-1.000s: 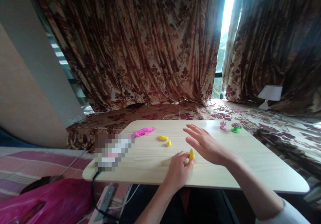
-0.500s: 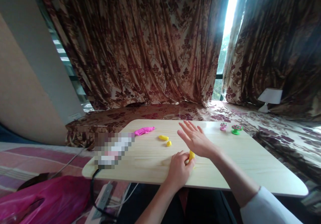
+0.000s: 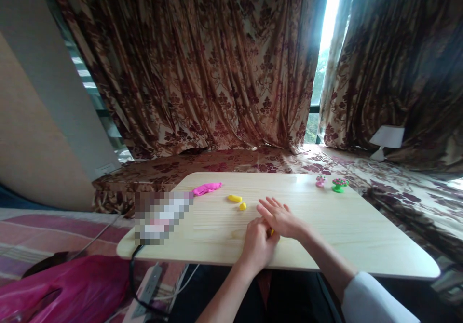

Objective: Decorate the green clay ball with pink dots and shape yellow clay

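My left hand [image 3: 261, 241] is curled round a piece of yellow modelling clay [image 3: 272, 232] near the table's front edge; only a bit of the clay shows. My right hand [image 3: 280, 218] is flat with its fingers stretched out, palm down over the clay and against the top of my left hand. Beyond them lie a short yellow clay roll [image 3: 235, 198] and a small yellow clay lump [image 3: 242, 207]. Farther left is a long pink clay piece [image 3: 207, 188].
Two small mushroom-like figures, one pink [image 3: 320, 181] and one green with a dotted top [image 3: 339, 185], stand at the table's back right. A blurred-out object [image 3: 164, 218] with a black cable lies at the left. The pale wooden table [image 3: 361, 246] has rounded corners.
My right hand has come down from above onto the clay and my left hand. The clay, which stuck up from my left hand before, is now mostly covered.
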Demonstrator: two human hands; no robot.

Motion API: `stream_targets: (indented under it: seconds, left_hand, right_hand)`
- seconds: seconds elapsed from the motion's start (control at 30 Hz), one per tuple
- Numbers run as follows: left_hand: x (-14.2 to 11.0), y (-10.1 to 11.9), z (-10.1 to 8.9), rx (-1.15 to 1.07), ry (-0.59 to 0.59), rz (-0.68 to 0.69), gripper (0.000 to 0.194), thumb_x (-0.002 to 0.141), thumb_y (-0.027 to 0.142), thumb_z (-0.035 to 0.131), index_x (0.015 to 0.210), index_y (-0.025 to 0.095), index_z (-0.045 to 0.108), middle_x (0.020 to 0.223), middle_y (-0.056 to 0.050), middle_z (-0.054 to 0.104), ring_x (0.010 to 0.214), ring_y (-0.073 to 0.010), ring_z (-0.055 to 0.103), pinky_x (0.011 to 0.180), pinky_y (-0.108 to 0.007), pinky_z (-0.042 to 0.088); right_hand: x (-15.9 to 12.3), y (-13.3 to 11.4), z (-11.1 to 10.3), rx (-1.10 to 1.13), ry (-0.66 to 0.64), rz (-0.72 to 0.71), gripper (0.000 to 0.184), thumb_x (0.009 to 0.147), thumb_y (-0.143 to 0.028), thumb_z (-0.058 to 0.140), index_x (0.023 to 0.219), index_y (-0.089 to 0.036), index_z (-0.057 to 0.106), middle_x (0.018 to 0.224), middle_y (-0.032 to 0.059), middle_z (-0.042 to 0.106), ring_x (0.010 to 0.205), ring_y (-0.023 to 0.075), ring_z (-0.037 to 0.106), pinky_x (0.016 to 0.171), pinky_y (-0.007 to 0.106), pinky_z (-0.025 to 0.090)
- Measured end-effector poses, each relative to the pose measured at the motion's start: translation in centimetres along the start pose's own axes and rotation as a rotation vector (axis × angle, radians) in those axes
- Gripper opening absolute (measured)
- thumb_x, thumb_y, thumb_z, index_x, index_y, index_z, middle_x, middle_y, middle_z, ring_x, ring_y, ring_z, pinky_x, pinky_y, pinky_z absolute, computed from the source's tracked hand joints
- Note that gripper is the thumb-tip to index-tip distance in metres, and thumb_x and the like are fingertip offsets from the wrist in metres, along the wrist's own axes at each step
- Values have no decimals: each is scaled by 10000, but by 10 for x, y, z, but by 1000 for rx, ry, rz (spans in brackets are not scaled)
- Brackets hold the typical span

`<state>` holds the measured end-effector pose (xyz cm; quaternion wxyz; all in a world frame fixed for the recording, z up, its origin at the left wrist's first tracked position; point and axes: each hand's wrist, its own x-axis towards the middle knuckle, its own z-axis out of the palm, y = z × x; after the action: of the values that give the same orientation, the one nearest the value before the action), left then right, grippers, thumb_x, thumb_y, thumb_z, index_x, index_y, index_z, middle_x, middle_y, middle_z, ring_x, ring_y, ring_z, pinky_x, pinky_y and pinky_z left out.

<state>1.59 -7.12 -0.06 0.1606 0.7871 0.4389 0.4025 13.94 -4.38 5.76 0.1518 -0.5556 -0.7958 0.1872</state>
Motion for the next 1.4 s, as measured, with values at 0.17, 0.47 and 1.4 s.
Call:
stream_targets:
  seconds: [0.17, 0.47, 1.4]
  left_hand:
    - [-1, 1, 1, 46, -6, 2, 162, 799, 294, 488, 709, 204, 588, 685, -5, 569, 704, -157, 507, 671, -262, 358]
    - [-3, -1, -1, -28, -18, 1, 126, 765, 267, 516, 767, 200, 623, 720, -26, 592, 742, -182, 514, 697, -284, 377]
    - [-4, 1, -5, 38, -40, 8, 219, 816, 327, 464, 673, 196, 566, 655, 8, 516, 698, -149, 472, 662, -257, 326]
  right_hand:
    - [0, 10, -20, 107, 105, 4, 630, 886, -567, 96, 1403, -220, 195, 1469, 45, 166, 1347, 210, 86, 1067, 472, 95]
    - [-5, -17, 1, 169, -2, -79, 601, 894, -553, 166, 1389, -222, 244, 1454, 61, 217, 1341, 225, 119, 1064, 488, 106]
    - [-38, 27, 2, 379, 263, -199, 162, 784, -254, 538, 778, -193, 688, 773, 31, 628, 703, 152, 588, 646, 267, 472]
